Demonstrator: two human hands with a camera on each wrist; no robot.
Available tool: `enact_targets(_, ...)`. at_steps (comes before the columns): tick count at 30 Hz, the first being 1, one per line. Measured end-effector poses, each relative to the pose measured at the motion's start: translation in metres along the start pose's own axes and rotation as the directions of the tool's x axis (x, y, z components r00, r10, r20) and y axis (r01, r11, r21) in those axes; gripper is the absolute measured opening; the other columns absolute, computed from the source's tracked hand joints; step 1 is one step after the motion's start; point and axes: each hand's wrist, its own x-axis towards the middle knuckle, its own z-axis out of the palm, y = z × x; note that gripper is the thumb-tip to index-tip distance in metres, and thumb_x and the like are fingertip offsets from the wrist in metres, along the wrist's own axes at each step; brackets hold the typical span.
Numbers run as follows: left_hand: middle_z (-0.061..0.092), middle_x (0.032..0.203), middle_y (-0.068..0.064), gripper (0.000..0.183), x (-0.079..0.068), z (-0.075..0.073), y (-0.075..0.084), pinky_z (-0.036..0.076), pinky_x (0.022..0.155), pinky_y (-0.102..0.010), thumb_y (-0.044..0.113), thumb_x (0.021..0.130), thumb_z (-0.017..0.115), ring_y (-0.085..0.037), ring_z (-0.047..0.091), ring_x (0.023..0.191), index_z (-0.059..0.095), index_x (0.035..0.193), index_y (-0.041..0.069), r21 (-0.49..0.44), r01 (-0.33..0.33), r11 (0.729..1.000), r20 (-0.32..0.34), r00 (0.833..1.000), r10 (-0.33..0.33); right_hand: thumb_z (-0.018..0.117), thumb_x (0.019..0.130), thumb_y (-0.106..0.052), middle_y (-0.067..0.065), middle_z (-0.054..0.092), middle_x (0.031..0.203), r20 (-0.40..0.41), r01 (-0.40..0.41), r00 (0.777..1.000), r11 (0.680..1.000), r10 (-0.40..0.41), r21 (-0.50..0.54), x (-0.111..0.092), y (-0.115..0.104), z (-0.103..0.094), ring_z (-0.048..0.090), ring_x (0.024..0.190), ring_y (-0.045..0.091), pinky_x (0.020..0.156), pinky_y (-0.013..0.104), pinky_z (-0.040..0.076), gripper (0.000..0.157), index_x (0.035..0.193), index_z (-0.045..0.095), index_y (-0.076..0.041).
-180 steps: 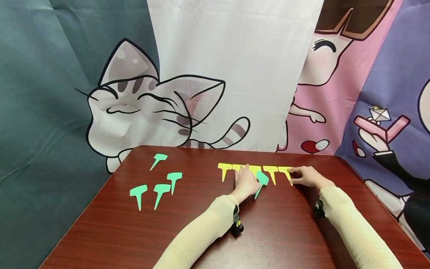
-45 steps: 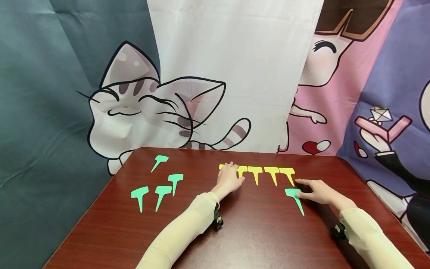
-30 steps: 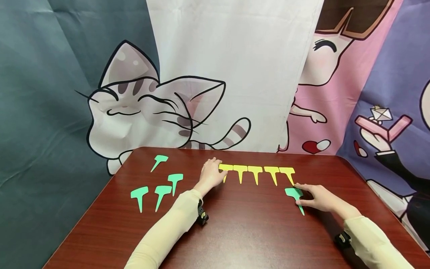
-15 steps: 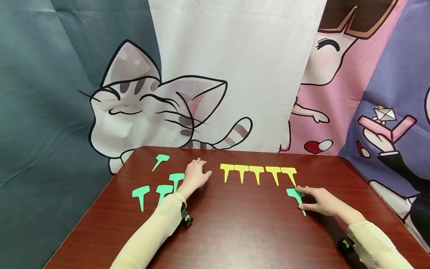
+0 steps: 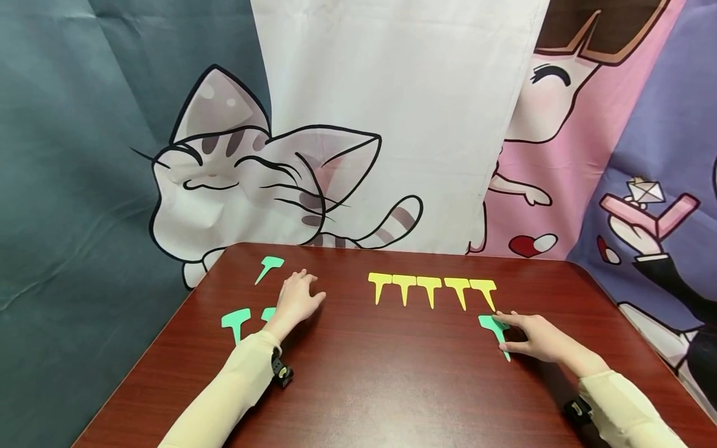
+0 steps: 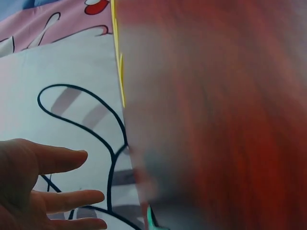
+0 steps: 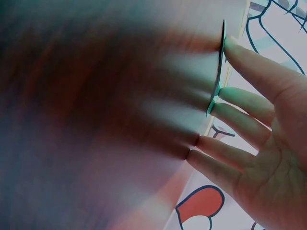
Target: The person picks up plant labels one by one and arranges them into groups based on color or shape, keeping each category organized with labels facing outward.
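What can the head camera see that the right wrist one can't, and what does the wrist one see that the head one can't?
Only the head view shows the left hand and the five yellow tags as clear T shapes in a row.

Only the right wrist view shows the right hand from its palm side.

Both show that hand at a green tag, the tabletop, and a red-and-white shape on the backdrop.
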Motion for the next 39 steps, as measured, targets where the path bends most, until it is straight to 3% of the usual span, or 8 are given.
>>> enact_targets(18,0.033,0.147,-0.030,0.040,-0.009,-0.017,-0.038,0.018,0.114,-0.058,0.024,0.083,0.071,-0.047,0.023,0.139,0.062,0.113,-0.001,0.113,0.087,0.990,0.053,0.994,-0.093,0.077,0.075,-0.037,0.020,0.065,0.119,0.018,-0.009,1.000,1.000,0.009,-0.024,0.000,-0.003,-0.002,0.056,0.113,0.046,0.087,0.056,0.049,0.065,0.124,0.060,0.003)
enact_targets(27,0.029,0.147,-0.033,0.023,-0.005,-0.018,-0.045,0.015,0.114,-0.059,0.023,0.081,0.074,-0.049,0.018,0.139,0.061,0.086,0.005,0.164,0.133,0.977,0.110,0.982,-0.152,0.077,0.075,-0.039,0.017,0.065,0.120,-0.015,0.027,1.000,0.999,-0.028,-0.034,0.000,-0.001,0.001,0.058,0.112,0.045,0.086,0.054,0.049,0.065,0.122,0.062,0.003)
enact_targets(33,0.029,0.147,-0.033,0.025,-0.001,-0.016,-0.045,0.014,0.115,-0.058,0.024,0.080,0.075,-0.048,0.017,0.140,0.061,0.066,0.008,0.201,0.141,0.969,0.141,0.975,-0.171,0.077,0.074,-0.039,0.018,0.065,0.120,-0.007,0.024,1.000,0.999,-0.025,-0.034,0.000,-0.003,-0.001,0.058,0.112,0.045,0.086,0.053,0.049,0.064,0.122,0.062,0.001)
enact_targets(39,0.030,0.147,-0.032,0.019,0.005,-0.012,-0.041,0.016,0.115,-0.057,0.022,0.080,0.073,-0.047,0.017,0.141,0.068,0.083,0.004,0.252,0.127,0.959,0.139,0.976,-0.166,0.077,0.075,-0.039,0.018,0.065,0.121,0.001,0.020,1.000,0.999,-0.020,-0.033,0.000,-0.002,0.000,0.057,0.113,0.045,0.086,0.053,0.049,0.064,0.122,0.062,0.000)
